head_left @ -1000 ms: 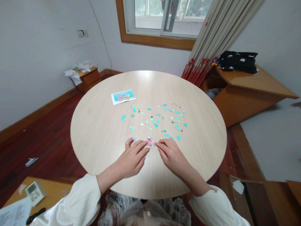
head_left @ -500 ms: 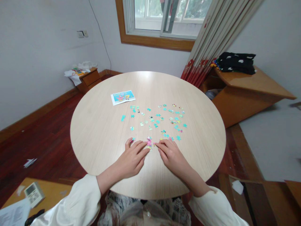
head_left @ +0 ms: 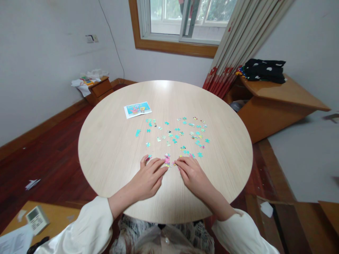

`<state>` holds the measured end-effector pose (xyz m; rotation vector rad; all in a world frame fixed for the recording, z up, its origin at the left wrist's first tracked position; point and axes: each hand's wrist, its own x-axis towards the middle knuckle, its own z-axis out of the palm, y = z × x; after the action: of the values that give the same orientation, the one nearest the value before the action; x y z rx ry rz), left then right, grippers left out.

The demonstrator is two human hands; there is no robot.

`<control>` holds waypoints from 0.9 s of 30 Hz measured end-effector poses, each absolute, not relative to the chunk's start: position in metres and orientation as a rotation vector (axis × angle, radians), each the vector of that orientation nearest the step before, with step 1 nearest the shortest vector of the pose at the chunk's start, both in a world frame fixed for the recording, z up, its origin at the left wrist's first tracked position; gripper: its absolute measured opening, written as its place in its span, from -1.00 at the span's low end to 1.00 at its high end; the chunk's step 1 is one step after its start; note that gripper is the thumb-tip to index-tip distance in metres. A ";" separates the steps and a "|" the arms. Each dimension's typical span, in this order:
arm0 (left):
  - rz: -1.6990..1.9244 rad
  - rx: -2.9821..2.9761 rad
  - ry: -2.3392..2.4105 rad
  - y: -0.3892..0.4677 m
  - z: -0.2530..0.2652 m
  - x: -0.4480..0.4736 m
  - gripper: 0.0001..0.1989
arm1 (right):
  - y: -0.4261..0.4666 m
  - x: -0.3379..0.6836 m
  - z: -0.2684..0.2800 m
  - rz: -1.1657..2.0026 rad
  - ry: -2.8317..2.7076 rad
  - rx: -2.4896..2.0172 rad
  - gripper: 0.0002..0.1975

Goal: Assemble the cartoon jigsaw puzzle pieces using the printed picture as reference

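A small joined strip of pink jigsaw puzzle pieces (head_left: 167,159) lies flat near the front of the round table (head_left: 111,148). My left hand (head_left: 149,176) grips its left and lower edge between fingertips and thumb, the outer fingers curled. Just right of the strip, my right hand (head_left: 192,171) pinches a small puzzle piece (head_left: 173,163), mostly covered by the fingers; a narrow gap separates it from the strip. Another pink and blue piece (head_left: 149,156) sits by my left hand's curled fingers. Beyond my right fingertips lie pink and turquoise pieces (head_left: 191,155).
Several loose turquoise and pale pieces (head_left: 177,129) are scattered across the table's middle. A picture card (head_left: 137,109) with the cartoon image rests farther back, left. Around the table stand a wooden cabinet (head_left: 280,106), a curtain (head_left: 238,46) and a low board with a white device (head_left: 37,219).
The piece in my right hand sits slightly farther from the pink strip, with a little more gap between them. My left hand stays on the strip. The view has shifted slightly.
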<state>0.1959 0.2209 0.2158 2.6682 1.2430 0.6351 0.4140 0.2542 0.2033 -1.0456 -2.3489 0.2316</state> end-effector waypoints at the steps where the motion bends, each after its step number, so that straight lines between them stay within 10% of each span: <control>1: 0.634 2.669 1.242 0.221 0.216 0.196 -0.68 | 0.254 0.414 0.204 0.225 -2.345 -1.042 -0.73; 27: 0.628 2.664 1.261 0.220 0.216 0.196 -0.67 | 0.253 0.410 0.203 0.112 -2.222 -1.111 -0.85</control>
<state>0.1965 0.2204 0.2156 2.6638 1.2614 0.6280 0.4097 0.2526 0.2025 -1.1110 -2.2218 0.1116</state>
